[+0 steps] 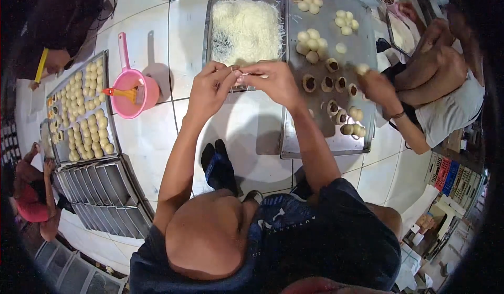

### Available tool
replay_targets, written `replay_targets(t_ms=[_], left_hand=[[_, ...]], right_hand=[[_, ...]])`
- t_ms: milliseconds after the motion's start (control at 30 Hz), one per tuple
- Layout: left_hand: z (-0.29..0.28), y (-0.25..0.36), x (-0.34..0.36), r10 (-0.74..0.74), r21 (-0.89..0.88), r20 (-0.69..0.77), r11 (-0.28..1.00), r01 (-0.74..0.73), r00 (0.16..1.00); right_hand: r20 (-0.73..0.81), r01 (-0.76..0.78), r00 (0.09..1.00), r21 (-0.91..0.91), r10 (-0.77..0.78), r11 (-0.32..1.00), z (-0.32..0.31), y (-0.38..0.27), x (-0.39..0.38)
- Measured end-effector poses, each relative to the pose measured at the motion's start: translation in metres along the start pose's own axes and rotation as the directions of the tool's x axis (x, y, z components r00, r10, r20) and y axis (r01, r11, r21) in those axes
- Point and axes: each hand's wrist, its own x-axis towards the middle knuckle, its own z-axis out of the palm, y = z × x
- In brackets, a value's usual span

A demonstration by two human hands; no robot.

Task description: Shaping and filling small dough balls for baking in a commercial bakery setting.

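Observation:
My left hand (210, 86) and my right hand (275, 83) meet over the white tiled floor, fingertips pinched together on a small white piece with thin strands (251, 75). Just beyond them lies a metal tray (208, 31) heaped with white shredded strands (244, 29). To its right a large metal sheet tray (315, 136) carries pale dough balls (311, 41) and dough cups with dark filling (329, 81).
Another person's hand (379, 88) holds a dough ball (362, 69) over the sheet tray. On the left are a pink scoop with a brush (134, 92), a tray (114, 126) of several shaped balls and stacked empty trays (105, 194). Other people sit at the left.

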Motion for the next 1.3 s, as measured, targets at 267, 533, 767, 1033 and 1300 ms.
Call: replay_targets(t_ms=[267, 533, 767, 1033, 1300], left_hand=[[0.023, 0.022, -0.002, -0.393, -0.674, -0.218, 0.722, 0.153, 0.893], [0.006, 0.002, -0.004, -0.069, -0.306, -0.266, 0.952, -0.016, 0.962], [0.001, 0.027, -0.02, -0.133, -0.499, -0.059, 0.862, 0.086, 0.989], [0.002, 0.039, -0.014, 0.073, -0.57, -0.05, 0.817, -0.088, 0.996], [0.002, 0.057, 0.01, -0.215, -0.863, -0.391, 0.422, -0.276, 0.895]], right_hand=[[-0.224, 0.132, 0.968, 0.065, -0.114, 0.989, 0.018, 0.009, -0.002], [-0.144, 0.279, 0.93, -0.325, -0.339, 0.904, 0.017, -0.001, -0.013], [-0.323, 0.144, 0.94, 0.08, -0.111, 0.986, 0.019, -0.01, -0.016], [-0.195, -0.066, 0.972, 0.323, 0.134, 0.944, 0.012, 0.004, -0.015], [-0.256, -0.069, 0.924, 0.617, 0.283, 0.784, 0.029, -0.016, -0.021]])
